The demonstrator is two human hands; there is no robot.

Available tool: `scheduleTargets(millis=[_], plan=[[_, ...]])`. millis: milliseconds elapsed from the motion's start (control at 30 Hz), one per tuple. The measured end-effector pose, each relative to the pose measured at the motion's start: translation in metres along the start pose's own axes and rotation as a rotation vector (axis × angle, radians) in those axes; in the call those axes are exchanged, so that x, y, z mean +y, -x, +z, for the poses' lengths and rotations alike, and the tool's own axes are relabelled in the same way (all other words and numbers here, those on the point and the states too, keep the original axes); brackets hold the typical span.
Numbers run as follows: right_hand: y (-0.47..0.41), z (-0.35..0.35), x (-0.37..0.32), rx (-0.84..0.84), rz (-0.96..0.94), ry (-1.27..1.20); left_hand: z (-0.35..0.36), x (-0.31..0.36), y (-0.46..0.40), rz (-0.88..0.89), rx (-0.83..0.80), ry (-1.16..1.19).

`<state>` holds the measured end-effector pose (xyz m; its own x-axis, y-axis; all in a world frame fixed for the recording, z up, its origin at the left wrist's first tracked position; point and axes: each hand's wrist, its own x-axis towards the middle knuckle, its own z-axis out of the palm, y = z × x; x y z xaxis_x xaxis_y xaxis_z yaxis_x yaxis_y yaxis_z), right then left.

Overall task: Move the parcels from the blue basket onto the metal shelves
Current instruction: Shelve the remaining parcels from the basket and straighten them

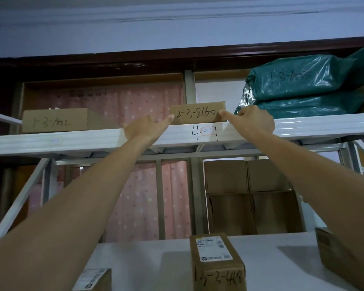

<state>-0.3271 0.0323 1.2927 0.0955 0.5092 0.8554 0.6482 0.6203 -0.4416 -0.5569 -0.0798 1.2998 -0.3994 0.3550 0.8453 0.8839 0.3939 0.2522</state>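
1. two bare hands reach up to the top metal shelf [114, 139]. the left hand [144, 128] has its thumb tip touching the left end of a small cardboard parcel marked 2-3-8160 [198, 113]; its other fingers are curled under and grip nothing.
2. the right hand [253, 120] has one finger stretched out, its tip touching the right end of the same parcel, with the rest of the fingers curled in.
3. so that parcel sits between the two fingertips, flat on the top shelf near its front edge, above a small sticker reading 2-3 [207, 130] and handwritten marks on the shelf lip.
4. parcels on the top shelf, counted: three cardboard or bagged lots in view, namely the one being touched, one box marked 1-3-1802 [55, 120] well to its left, and two stacked green plastic bags [303, 89] just to its right.
5. one upright shelf post [189, 85] stands right behind the touched parcel.
6. the lower shelf [156, 261] carries a stack of four plain boxes [248, 194] at the back, one labelled box marked 3-3-448 [216, 263] in front, one box [94, 279] at lower left and one box [340, 250] at the right edge.
7. a pink dotted curtain [135, 198] hangs behind the shelves.
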Motion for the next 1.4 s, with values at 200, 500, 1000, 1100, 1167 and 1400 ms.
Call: scheduleTargets(millis=[200, 500, 1000, 1100, 1167, 1400], plan=[[0.031, -0.005, -0.004, 0.055, -0.055, -0.104, -0.007, -0.021, 0.025, 0.172, 0.035, 0.382], [0.222, 0.071, -0.092, -0.138, -0.182, -0.540, 0.019, -0.230, 0.151, 0.095, -0.005, 0.605], [0.409, 0.204, -0.095, -0.745, 0.135, -0.472, 0.090, -0.410, 0.270, -0.042, -0.664, 0.148], [0.408, 0.207, -0.095, -0.779, 0.076, -0.340, 0.095, -0.410, 0.276, 0.009, -0.552, 0.096], [0.408, 0.207, -0.095, -0.781, 0.055, -0.310, 0.098, -0.410, 0.281, 0.027, -0.473, 0.076], [0.409, 0.209, -0.096, -0.761, 0.032, -0.291, 0.106, -0.410, 0.281, -0.010, -0.415, 0.081]])
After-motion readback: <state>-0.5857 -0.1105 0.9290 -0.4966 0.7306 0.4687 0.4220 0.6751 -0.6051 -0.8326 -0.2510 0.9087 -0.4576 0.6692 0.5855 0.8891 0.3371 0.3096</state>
